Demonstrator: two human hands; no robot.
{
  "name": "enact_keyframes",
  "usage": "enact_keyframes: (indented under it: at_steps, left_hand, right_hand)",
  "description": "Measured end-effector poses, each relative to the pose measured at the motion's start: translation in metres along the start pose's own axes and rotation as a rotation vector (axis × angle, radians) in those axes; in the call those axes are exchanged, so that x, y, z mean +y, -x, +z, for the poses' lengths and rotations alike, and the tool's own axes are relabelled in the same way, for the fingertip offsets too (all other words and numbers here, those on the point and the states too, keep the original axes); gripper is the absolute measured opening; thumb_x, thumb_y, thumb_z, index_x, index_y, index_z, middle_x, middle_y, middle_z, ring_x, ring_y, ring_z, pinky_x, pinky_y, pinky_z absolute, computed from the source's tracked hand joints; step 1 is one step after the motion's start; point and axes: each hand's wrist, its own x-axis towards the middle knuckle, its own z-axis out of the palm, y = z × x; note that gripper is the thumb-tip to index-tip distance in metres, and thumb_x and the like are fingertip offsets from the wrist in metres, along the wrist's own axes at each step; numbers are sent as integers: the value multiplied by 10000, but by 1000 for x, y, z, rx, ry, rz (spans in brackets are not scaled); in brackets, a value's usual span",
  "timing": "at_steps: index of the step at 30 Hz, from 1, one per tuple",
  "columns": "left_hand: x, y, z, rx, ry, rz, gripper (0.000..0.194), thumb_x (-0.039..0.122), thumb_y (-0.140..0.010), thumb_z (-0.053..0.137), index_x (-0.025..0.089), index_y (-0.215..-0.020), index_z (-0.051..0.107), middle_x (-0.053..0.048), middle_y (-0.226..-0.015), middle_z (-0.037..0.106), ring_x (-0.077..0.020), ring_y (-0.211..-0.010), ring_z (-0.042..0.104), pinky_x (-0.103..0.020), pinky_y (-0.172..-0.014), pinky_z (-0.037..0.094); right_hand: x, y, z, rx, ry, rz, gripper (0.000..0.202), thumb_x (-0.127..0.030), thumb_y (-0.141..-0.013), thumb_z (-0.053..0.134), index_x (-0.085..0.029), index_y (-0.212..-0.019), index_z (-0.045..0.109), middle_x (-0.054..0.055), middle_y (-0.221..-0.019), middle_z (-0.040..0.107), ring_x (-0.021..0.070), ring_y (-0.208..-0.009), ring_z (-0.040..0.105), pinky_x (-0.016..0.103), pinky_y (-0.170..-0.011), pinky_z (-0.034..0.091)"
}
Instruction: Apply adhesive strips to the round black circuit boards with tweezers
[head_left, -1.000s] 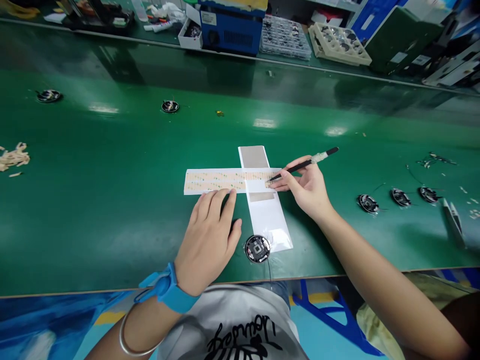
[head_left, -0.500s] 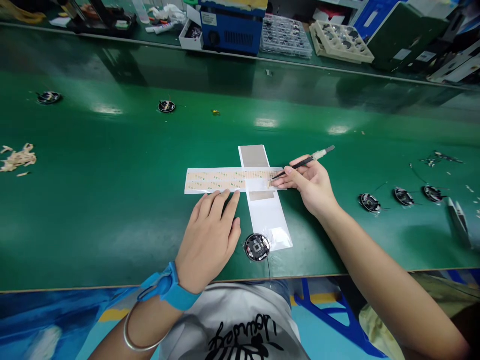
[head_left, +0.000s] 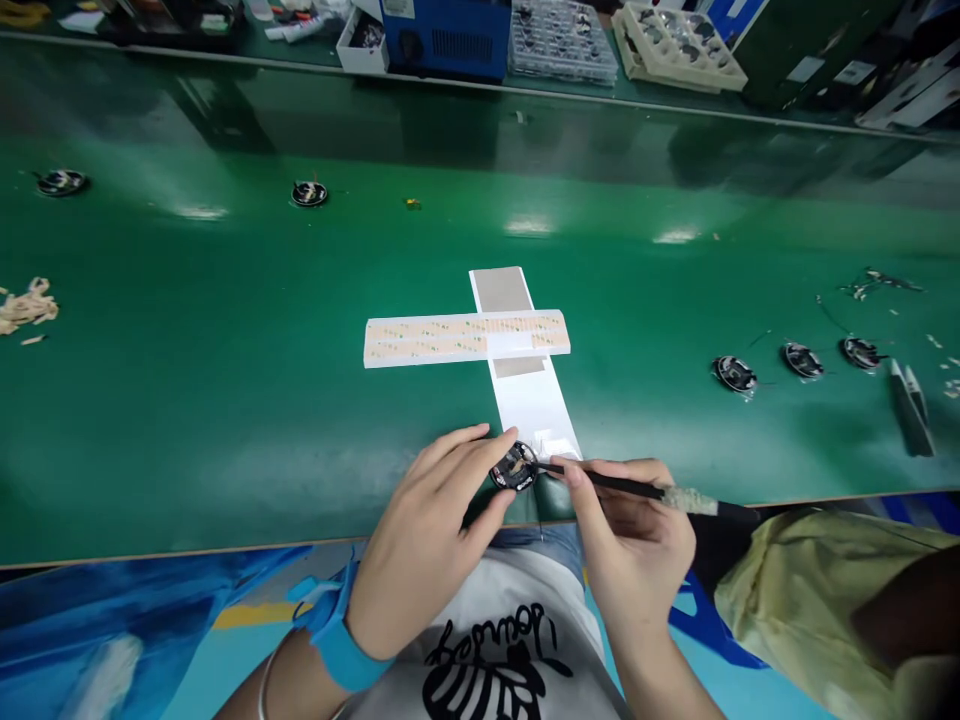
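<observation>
At the front edge of the bench, my left hand (head_left: 435, 520) grips a round black electronic part (head_left: 514, 466) between thumb and fingers. My right hand (head_left: 637, 530) pinches black tweezers (head_left: 622, 484) whose rear end is wrapped in pale tape. Their tip reaches the right side of the round part; whether it holds anything is too small to tell. Just beyond lies a white sheet (head_left: 529, 400) with grey patches. Across it rests a strip of small tan adhesive pieces (head_left: 424, 340), touched by neither hand.
Several similar round parts (head_left: 735, 374) sit to the right, beside a second pair of tweezers (head_left: 911, 408). Two more round parts (head_left: 309, 193) lie at the far left. Tan scraps (head_left: 28, 306) are heaped at the left. A shelf at the back carries a blue box (head_left: 448, 42) and part trays (head_left: 679, 48).
Both hands have come back from the adhesive strip towards the bench's front edge. My left hand has taken hold of the round part, and the tweezers' tip has moved to it.
</observation>
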Motion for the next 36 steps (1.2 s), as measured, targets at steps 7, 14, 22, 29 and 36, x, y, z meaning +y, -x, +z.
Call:
enact_keyframes:
  at_steps: [7,14,22,29,36]
  left_hand:
    - [-1,-6,13,131,32,-29,381,236,-891,656,242,-1250,526,-41,-1125,657,-224,-1071,577,-399,-901,504]
    - [0,-7,14,144,32,-45,398,218,-863,687,243,-1227,529,-31,-1127,656,-223,-1099,561,-395,-924,488]
    - [-1,-4,12,150,31,-32,370,211,-867,681,235,-1211,548,-25,-1116,674,-220,-1108,560,-395,-928,496]
    - [-2,-7,13,154,42,56,149,183,-890,656,233,-1028,629,9,-1171,684,-215,-1116,546,-409,-945,495]
    - [-2,-7,14,152,-42,110,187,172,-897,635,214,-1077,661,-26,-1202,674,-242,-1129,546,-436,-944,506]
  right_hand:
    - [7,2,4,8,-17,-43,167,-111,-772,746,-192,-860,630,12,-820,760,168,-785,767,228,-734,636]
    - [8,2,2,-16,-33,-45,178,-90,-781,732,-197,-875,625,6,-833,768,154,-791,767,206,-727,630]
    - [8,0,2,-43,-20,-46,186,-80,-785,723,-204,-875,620,-3,-846,773,141,-813,764,194,-759,621]
    - [12,-1,1,-71,-12,-83,210,-50,-781,710,-204,-892,620,-6,-865,765,139,-843,760,209,-780,623]
    - [14,0,-1,-87,30,-108,195,-64,-781,714,-201,-888,625,7,-860,760,157,-835,760,242,-753,637]
